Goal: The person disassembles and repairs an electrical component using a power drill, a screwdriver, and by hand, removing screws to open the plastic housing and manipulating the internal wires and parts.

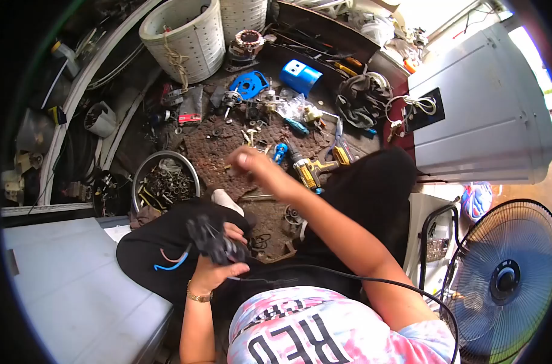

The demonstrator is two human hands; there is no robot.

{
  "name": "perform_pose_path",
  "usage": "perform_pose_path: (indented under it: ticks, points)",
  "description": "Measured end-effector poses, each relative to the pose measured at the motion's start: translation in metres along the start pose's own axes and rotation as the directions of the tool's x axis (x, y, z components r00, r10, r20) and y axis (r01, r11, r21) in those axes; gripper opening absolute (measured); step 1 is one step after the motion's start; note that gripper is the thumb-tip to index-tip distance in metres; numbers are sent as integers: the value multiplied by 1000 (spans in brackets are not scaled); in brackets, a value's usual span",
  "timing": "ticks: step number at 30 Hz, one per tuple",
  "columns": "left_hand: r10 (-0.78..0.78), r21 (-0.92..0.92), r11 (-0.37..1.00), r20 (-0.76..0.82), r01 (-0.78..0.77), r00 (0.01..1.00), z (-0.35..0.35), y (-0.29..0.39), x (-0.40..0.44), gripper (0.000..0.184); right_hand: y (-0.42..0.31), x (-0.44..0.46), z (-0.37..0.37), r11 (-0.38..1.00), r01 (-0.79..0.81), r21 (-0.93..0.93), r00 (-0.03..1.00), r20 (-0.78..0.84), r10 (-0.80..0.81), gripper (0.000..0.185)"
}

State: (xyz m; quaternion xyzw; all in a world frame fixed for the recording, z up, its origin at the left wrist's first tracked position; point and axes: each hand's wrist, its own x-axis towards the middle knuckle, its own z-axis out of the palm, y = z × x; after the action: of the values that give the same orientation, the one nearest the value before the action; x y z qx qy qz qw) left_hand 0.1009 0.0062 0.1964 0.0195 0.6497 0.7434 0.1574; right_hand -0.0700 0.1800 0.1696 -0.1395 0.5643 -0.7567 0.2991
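Observation:
My left hand (218,267), with a gold-coloured watch or bracelet at the wrist, is closed around a blurred black part with wires (206,238) above my lap. A loose blue wire (174,264) and a brownish one hang from its left side. A black cord (373,279) runs from near this hand across to the right. My right hand (257,170) is stretched forward over the dirty work surface (218,142), near small metal pieces (250,137). Motion smears its fingers, so their grip does not show. Close by lie a yellow cordless drill (309,170) and a small blue part (280,153).
A metal bowl of screws (167,182) stands at left. Farther back are a blue cylindrical housing (301,76), a blue cover (249,85), a motor stator (247,45) and a white perforated bucket (185,45). A fan (506,279) stands at right, a grey box (76,285) at left.

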Motion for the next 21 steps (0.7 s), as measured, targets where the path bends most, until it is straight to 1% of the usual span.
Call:
perform_pose_path:
  ticks: [1, 2, 3, 5, 7, 9, 10, 13, 14, 15, 17, 18, 19, 21]
  points:
    - [23, -41, 999, -113, -28, 993, -4, -2, -2, 56, 30, 15, -24, 982, -187, 7, 970, -154, 186, 26]
    - [13, -141, 990, -139, -33, 990, -9, -4, -3, 61, 71, 27, -49, 953, -240, -187, 953, -231, 195, 19]
    - [-14, -164, 986, -180, -16, 984, -14, -4, -3, 62, 110, 35, -71, 883, -296, -365, 933, -310, 184, 12]
    - [-70, -220, 975, -258, 12, 963, -19, -5, -4, 62, 157, 28, -94, 664, -487, -567, 872, -353, 338, 8]
    - [-27, -199, 980, -266, -28, 963, -21, -8, 0, 61, 218, 22, -110, 424, -433, -795, 901, -401, 168, 9]
    - [15, -178, 982, -292, -70, 956, -19, -13, 4, 60, 239, 25, -106, 491, -587, -643, 806, -522, 280, 20]
    - [73, -93, 990, -283, -103, 956, -23, -18, 9, 57, 247, 28, -100, 450, -556, -699, 823, -539, 180, 23]
    - [86, -108, 985, -346, -131, 934, -23, -25, 22, 54, 261, 52, -92, 680, -397, -616, 871, -488, 66, 27]
    - [147, 31, 989, -355, -146, 923, -29, -29, 27, 53, 263, 55, -92, 694, -266, -669, 881, -460, -106, 31]
    - [118, 19, 993, -382, -120, 916, -31, -22, 31, 52, 258, 55, -93, 602, -228, -765, 902, -399, -166, 32]
    - [63, -5, 997, -429, -72, 901, -26, -5, 39, 52, 222, 39, -86, 365, -268, -892, 932, -336, -136, 26]
    - [13, -54, 998, -458, -42, 889, -26, -5, 41, 55, 223, 28, -90, 263, -258, -929, 964, -268, 0, 21]
    - [71, 19, 997, -450, -70, 890, -32, -7, 43, 57, 231, 14, -97, 159, -227, -961, 968, -205, 141, 17]
    - [176, 155, 980, -412, -121, 894, -43, -19, 43, 59, 261, -23, -110, -45, -188, -981, 942, -193, 273, 15]
